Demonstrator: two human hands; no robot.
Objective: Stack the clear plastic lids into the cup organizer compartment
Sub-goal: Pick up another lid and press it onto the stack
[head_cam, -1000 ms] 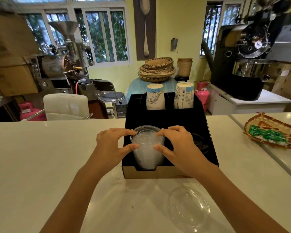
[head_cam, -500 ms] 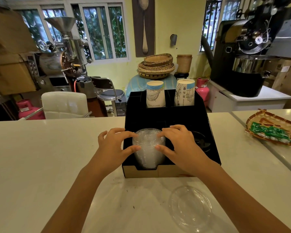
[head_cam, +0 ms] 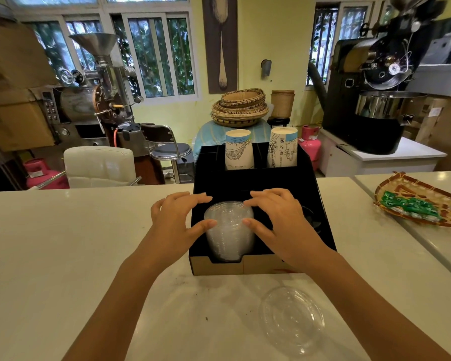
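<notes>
A black cup organizer (head_cam: 320,194) stands on the pale counter in front of me. In its front left compartment sits a stack of clear plastic lids (head_cam: 229,230). My left hand (head_cam: 175,222) clasps the stack from the left, thumb on its side and fingers over its top rim. From the right, my right hand (head_cam: 279,220) holds it the same way. One loose clear lid (head_cam: 292,317) lies flat on the counter near me, right of centre, touched by neither hand.
Two stacks of printed paper cups (head_cam: 238,149) (head_cam: 283,147) stand in the organizer's back compartments. A woven tray with green packets (head_cam: 425,204) lies at the right, past a seam in the counter. Beyond the counter stand a white chair (head_cam: 99,165) and roasting machines.
Both hands have stayed on the lid stack and pressed it lower into the compartment, with fingers spreading over its top. The loose lid has not moved.
</notes>
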